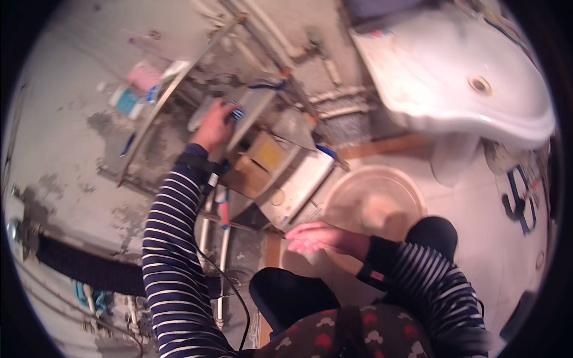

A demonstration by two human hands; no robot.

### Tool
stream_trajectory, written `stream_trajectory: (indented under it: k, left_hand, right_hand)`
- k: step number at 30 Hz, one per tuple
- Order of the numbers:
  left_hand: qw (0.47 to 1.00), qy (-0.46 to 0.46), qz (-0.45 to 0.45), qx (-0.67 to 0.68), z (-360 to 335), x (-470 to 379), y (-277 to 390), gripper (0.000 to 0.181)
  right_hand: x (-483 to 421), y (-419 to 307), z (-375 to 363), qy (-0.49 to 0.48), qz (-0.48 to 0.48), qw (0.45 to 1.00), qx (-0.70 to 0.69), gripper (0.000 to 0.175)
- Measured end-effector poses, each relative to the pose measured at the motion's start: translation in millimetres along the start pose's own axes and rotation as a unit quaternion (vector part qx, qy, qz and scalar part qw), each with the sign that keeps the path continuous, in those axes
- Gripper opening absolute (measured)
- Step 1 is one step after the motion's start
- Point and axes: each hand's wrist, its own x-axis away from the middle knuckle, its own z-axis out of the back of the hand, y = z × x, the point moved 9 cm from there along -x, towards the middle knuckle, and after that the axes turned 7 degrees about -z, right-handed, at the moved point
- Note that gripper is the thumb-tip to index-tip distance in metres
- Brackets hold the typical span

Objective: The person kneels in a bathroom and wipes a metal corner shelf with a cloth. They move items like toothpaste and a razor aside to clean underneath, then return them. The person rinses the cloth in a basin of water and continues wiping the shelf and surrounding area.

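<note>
Up at the rack, my left hand (217, 125) is closed around a small dark blue-and-white patterned object (236, 113). It is over a shelf (253, 118) of the narrow rack, and much of the object is hidden by my fingers. My right hand (318, 237) hangs in front of my knees with the fingers stretched out and nothing visible in it. Just beyond that hand, a round basin (333, 197) stands on the floor, with a blurred pale brown shape (380, 212) inside. Cardboard boxes (250, 172) sit on the shelf below my left hand.
A white washbasin (438, 71) juts from the wall at the upper right. Bottles (127, 102) and a pink container (144, 77) stand at the rack's top. A white box (297, 185) lies low on the rack. Pipes (224, 268) run along the left wall. Dark-blue-handled items (519, 201) lie at the right.
</note>
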Motion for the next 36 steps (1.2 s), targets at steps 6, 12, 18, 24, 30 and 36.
stream_trajectory:
  k: [6,12,18,24,30,36]
  left_hand:
    - [0.999,-0.016,-0.049,-0.016,-25.1,-38.7,-20.4,0.047]
    - [0.997,-0.059,-0.02,0.036,-19.5,-5.3,-41.1,0.055]
    - [0.996,-0.065,0.044,0.04,7.0,60.7,-39.0,0.055]
    - [0.992,-0.019,0.097,0.072,44.6,157.2,-18.5,0.047]
    - [0.973,-0.043,0.224,-0.042,73.6,215.7,-21.6,0.046]
    - [0.972,0.078,0.219,-0.002,65.8,189.3,9.3,0.044]
  right_hand:
    - [-11.0,-1.7,7.9,0.028,-0.007,0.999,0.037,0.051]
    - [3.6,-17.7,18.9,0.052,0.032,0.998,0.029,0.054]
    - [4.2,-13.8,23.9,0.041,0.058,0.997,0.021,0.055]
    - [20.2,-20.2,4.7,-0.015,0.096,0.995,0.018,0.041]
    - [29.2,-15.3,3.0,0.017,0.015,1.0,0.019,0.045]
    - [26.5,-12.6,6.1,0.041,-0.008,0.999,0.031,0.042]
